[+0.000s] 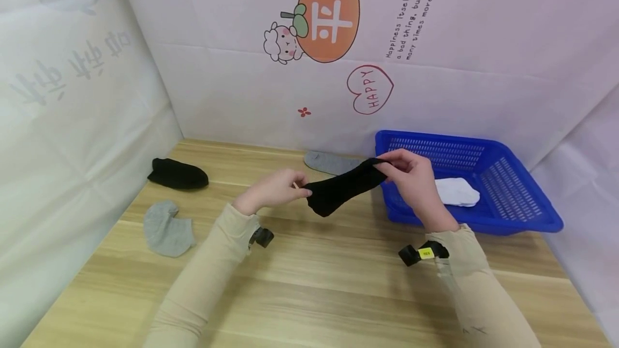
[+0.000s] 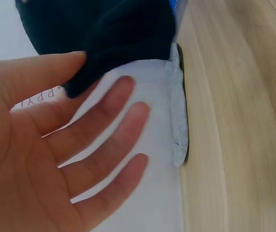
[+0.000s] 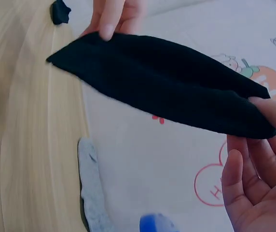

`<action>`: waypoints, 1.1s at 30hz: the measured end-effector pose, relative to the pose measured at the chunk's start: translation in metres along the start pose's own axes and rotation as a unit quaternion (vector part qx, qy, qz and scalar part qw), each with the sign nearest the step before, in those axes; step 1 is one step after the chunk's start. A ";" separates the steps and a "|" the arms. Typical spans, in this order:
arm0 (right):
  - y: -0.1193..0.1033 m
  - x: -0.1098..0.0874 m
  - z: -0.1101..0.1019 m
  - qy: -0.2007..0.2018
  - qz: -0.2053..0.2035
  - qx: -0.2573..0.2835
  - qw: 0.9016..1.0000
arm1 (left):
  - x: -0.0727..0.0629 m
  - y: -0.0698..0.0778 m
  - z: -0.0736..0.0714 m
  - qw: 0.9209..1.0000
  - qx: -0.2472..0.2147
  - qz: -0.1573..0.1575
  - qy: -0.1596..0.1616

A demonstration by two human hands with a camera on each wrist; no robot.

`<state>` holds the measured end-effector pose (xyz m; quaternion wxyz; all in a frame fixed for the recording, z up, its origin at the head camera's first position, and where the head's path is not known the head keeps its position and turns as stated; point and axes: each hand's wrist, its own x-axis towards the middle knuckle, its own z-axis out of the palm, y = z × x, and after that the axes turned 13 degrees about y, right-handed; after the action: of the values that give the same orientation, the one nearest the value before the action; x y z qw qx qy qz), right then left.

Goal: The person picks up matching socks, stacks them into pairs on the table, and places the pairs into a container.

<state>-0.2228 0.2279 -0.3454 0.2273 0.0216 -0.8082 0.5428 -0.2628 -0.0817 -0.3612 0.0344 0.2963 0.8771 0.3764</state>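
Observation:
A black sock [image 1: 345,187] is stretched between both hands above the wooden table. My left hand [image 1: 278,189] pinches one end between thumb and index finger; in the left wrist view its other fingers spread apart below the black sock [image 2: 104,34]. At the opposite end, my right hand [image 1: 411,181] grips the fabric with the thumb on top and fingers underneath, as the right wrist view also shows along the black sock [image 3: 167,89]. Behind it a grey sock [image 1: 331,162] lies flat near the back wall, partly covered by the held one.
On the right stands a blue plastic basket [image 1: 519,227] with a white sock [image 1: 456,192] inside. Another black sock [image 1: 178,174] lies at the table's left edge, and a curved light-grey sock [image 1: 166,230] sits nearer. Printed cloth walls [image 1: 232,95] surround the table.

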 end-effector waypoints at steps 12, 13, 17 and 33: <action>-0.008 -0.007 0.026 -0.056 -0.043 0.038 0.997 | 0.006 0.028 0.014 0.999 -0.014 0.028 0.042; -0.008 -0.008 0.027 -0.061 -0.044 0.041 0.996 | 0.006 0.031 0.016 0.998 -0.023 0.033 0.051; -0.011 -0.011 0.033 -0.080 -0.047 0.043 0.995 | 0.009 0.040 0.023 0.995 -0.042 0.057 0.076; -0.006 -0.016 0.039 -0.094 -0.006 0.041 0.995 | 0.012 0.040 0.020 0.987 -0.030 0.067 0.139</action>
<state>-0.2202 0.1870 -0.3582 0.1522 0.0866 -0.8027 0.5702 -0.2467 -0.0406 -0.3464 -0.1048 0.2981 0.8398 0.4414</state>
